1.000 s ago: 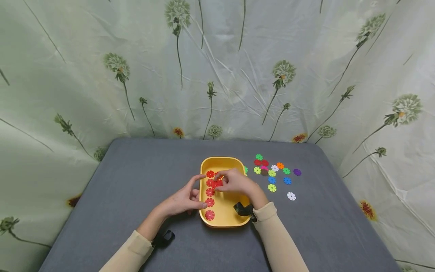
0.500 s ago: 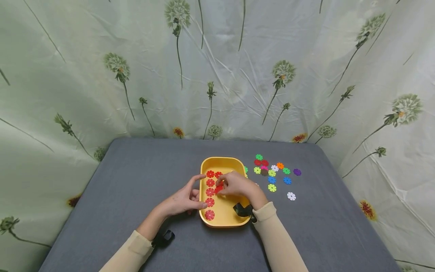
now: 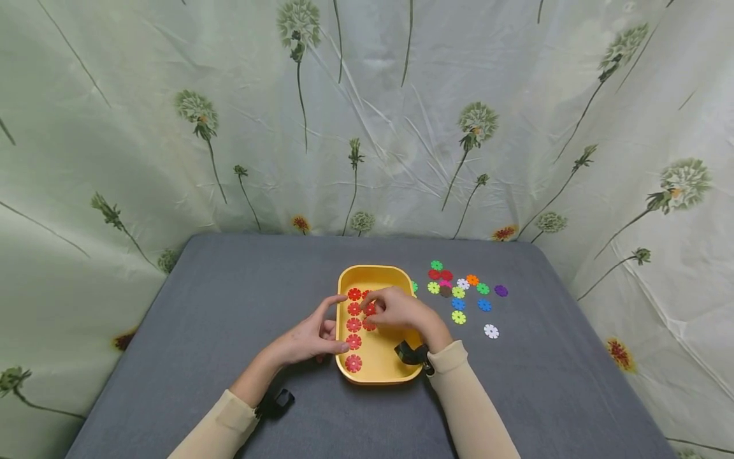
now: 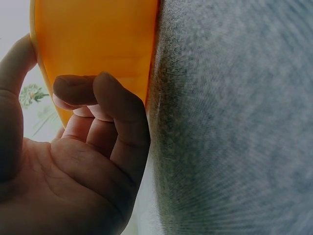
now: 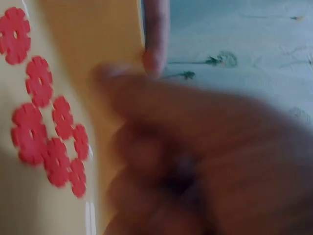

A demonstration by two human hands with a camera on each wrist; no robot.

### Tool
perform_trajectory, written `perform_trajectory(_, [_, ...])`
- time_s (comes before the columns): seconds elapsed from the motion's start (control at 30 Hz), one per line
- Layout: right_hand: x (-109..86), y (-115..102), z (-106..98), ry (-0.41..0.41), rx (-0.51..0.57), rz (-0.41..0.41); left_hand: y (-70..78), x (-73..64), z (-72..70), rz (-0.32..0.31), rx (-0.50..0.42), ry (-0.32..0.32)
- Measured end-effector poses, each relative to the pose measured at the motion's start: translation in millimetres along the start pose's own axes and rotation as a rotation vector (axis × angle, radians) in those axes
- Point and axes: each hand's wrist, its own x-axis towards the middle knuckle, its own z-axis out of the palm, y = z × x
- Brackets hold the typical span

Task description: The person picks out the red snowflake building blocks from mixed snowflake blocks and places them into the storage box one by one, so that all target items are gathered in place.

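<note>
A yellow tray [image 3: 381, 363] holds red flower-shaped discs [image 3: 353, 342] in two columns, with five down the left side shown only as several. My left hand [image 3: 309, 333] holds the tray's left wall, thumb and index finger at the rim. In the left wrist view, other fingers [image 4: 122, 115] curl against the outer wall. Over the shorter second column, my right hand [image 3: 398, 311] hovers with bent fingers and no disc between them. The right wrist view shows this hand blurred, apart from the discs [image 5: 30, 133].
Right of the tray lie loose discs in several colours, including a purple disc [image 3: 501, 291], an orange disc [image 3: 472, 280] and a white disc [image 3: 491, 331]. A grey table [image 3: 229, 299] carries everything, with a flowered curtain [image 3: 246, 115] behind it.
The right hand has set a red disc down as the third in the second column, let go of it and drawn slightly back. The left hand stays at the rim.
</note>
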Motion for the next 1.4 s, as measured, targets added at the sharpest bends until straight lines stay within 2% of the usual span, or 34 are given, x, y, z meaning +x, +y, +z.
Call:
perform_trajectory(0.1, [-7.3, -0.1, -11.1, 0.054, 0.15, -0.042, -0.3, 0.2, 0.3, -0.004, 0.002, 0.002])
perform_trajectory(0.23, [-23.0, 1.6, -30.7, 0.169, 0.301, -0.088, -1.3, 0.7, 0.1, -0.008, 0.002, 0.006])
perform_trajectory(0.43, [-47.6, 14.4, -60.1, 0.332, 0.472, -0.137, -2.6, 0.5, -3.3, -0.001, 0.006, 0.014])
perform_trajectory(0.53, [-57.6, 23.9, -71.3, 0.406, 0.536, -0.18, -2.6, 0.4, -4.5, 0.001, 0.007, 0.015])
perform_trajectory(0.63, [-65.0, 33.1, -79.8, 0.483, 0.581, -0.186, -2.1, 0.5, -5.0, 0.0, 0.007, 0.015])
perform_trajectory(0.8, [-67.6, 52.3, -88.0, 0.599, 0.611, -0.097, -1.6, 1.2, -5.6, 0.001, 0.007, 0.018])
perform_trajectory(0.93, [-63.1, 72.4, -87.7, 0.649, 0.604, -0.001, -2.0, 1.4, -6.0, 0.004, 0.001, 0.012])
perform_trajectory(1.23, [-44.1, 116.1, -66.1, 0.656, 0.573, 0.22, -4.5, 1.1, -4.2, 0.016, -0.017, -0.003])
perform_trajectory(1.4, [-35.6, 129.3, -51.9, 0.68, 0.551, 0.364, -6.1, 1.5, -1.6, 0.009, -0.019, -0.007])
